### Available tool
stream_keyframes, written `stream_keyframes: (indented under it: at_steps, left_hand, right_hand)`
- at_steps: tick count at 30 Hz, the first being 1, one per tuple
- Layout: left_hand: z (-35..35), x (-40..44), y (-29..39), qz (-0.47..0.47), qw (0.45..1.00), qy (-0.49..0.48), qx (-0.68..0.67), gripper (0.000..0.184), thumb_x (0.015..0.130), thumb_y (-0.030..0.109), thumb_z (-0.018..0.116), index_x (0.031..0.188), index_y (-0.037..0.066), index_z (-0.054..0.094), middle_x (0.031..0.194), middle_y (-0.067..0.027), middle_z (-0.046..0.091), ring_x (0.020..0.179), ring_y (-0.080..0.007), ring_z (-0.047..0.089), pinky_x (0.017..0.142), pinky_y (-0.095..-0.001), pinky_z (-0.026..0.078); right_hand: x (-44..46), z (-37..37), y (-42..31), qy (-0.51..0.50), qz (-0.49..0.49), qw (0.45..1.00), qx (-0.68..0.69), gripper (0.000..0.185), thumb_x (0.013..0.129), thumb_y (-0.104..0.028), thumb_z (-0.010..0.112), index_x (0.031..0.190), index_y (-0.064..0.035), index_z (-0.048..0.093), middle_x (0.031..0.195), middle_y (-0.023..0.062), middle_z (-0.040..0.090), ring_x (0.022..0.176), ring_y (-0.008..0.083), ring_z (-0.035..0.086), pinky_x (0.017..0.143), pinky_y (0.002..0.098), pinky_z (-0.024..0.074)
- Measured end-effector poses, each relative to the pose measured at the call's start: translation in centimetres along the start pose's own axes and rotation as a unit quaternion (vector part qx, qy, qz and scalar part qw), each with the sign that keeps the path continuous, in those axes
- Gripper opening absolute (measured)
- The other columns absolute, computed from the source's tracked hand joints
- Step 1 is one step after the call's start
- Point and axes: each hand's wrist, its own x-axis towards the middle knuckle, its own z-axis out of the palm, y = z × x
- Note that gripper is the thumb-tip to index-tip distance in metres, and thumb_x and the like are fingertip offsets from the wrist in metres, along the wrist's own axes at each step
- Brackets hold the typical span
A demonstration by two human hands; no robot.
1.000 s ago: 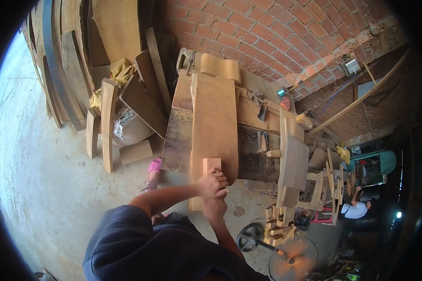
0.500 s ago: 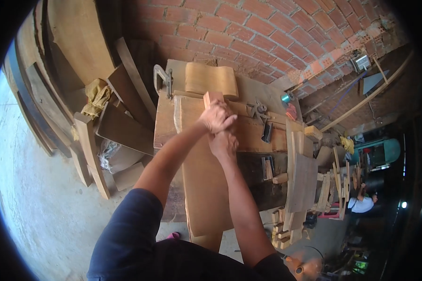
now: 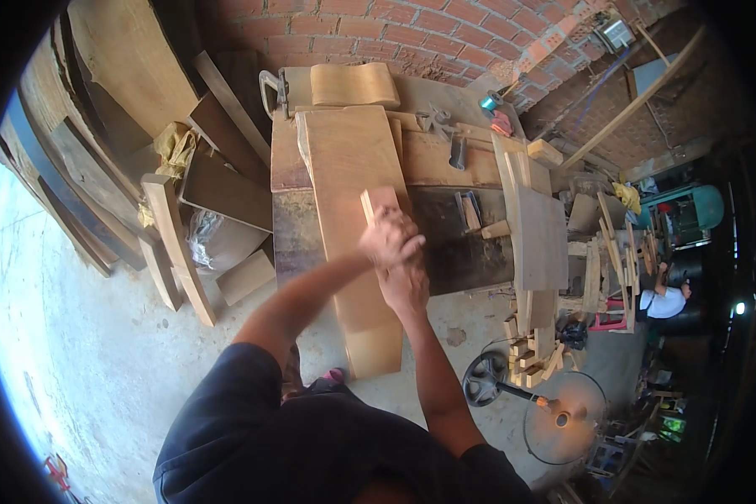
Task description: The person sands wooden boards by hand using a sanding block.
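Observation:
A long, flat wooden board (image 3: 353, 160) lies lengthwise over the workbench, its near end close to my body. On its middle part rests a wooden block (image 3: 380, 198), only its far end showing past my fingers. My left hand (image 3: 392, 238) is closed over the block. Just behind it, my right hand (image 3: 406, 287) is also closed on the block, the two hands touching. Most of the block is hidden under them, so I cannot tell whether it is a plain block or a tool.
A metal clamp (image 3: 275, 92) and a curved wooden piece (image 3: 354, 85) are at the bench's far side. Small tools lie right of the board. Planks (image 3: 176, 244) lean at left. A fan (image 3: 563, 417) stands at lower right; a person (image 3: 665, 300) is in the background.
Both hands and the block have moved back along the board toward my body, from its far end to its middle. My view has also shifted, showing more floor and the fan.

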Motion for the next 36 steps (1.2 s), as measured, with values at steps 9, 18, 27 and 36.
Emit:
stream_keyframes:
  at_steps: [9, 18, 27, 36]
  left_hand:
    - [1.3, -6.3, 11.3, 0.092, 0.986, -0.103, -0.098, 0.038, 0.094, 0.041, 0.047, 0.083, 0.009, 0.064, 0.084, -0.0074, 0.061, 0.096, -0.0242, 0.058, 0.095, -0.0444, 0.036]
    - [-1.3, 7.2, -6.1, 0.05, 0.996, -0.005, -0.07, 0.039, 0.095, 0.037, 0.047, 0.083, 0.007, 0.068, 0.086, -0.0101, 0.066, 0.094, -0.0252, 0.061, 0.092, -0.0422, 0.037]
    - [-0.6, 16.6, -17.2, 0.015, 0.997, -0.045, 0.06, 0.042, 0.097, 0.038, 0.043, 0.089, 0.006, 0.069, 0.092, -0.0112, 0.07, 0.095, -0.0278, 0.062, 0.088, -0.0423, 0.037]
    - [1.2, 6.6, -2.5, 0.003, 0.998, -0.05, 0.035, 0.04, 0.097, 0.039, 0.044, 0.095, 0.009, 0.069, 0.098, -0.0088, 0.069, 0.102, -0.0267, 0.06, 0.093, -0.0449, 0.035]
  right_hand:
    - [-14.5, 0.8, 4.2, -0.006, 0.083, 0.996, 0.024, 0.061, 0.084, -0.036, 0.068, 0.132, -0.003, 0.048, 0.109, 0.0277, 0.054, 0.079, 0.0414, 0.066, 0.064, 0.0501, 0.0549]
    - [9.0, 0.2, -0.5, 0.002, 0.012, 0.999, 0.034, 0.066, 0.082, -0.035, 0.071, 0.13, 0.0027, 0.046, 0.103, 0.0257, 0.055, 0.085, 0.0398, 0.067, 0.07, 0.0463, 0.0567]
    - [23.3, 0.1, -3.1, 0.021, 0.033, 0.996, 0.084, 0.045, 0.083, -0.035, 0.069, 0.113, -0.0011, 0.065, 0.111, 0.0278, 0.063, 0.09, 0.0393, 0.069, 0.079, 0.0488, 0.0552]
    - [6.2, -0.3, 1.8, 0.07, 0.046, 0.994, 0.065, 0.074, 0.081, -0.029, 0.07, 0.138, 0.0031, 0.036, 0.107, 0.0243, 0.058, 0.083, 0.0395, 0.068, 0.072, 0.0477, 0.0564]
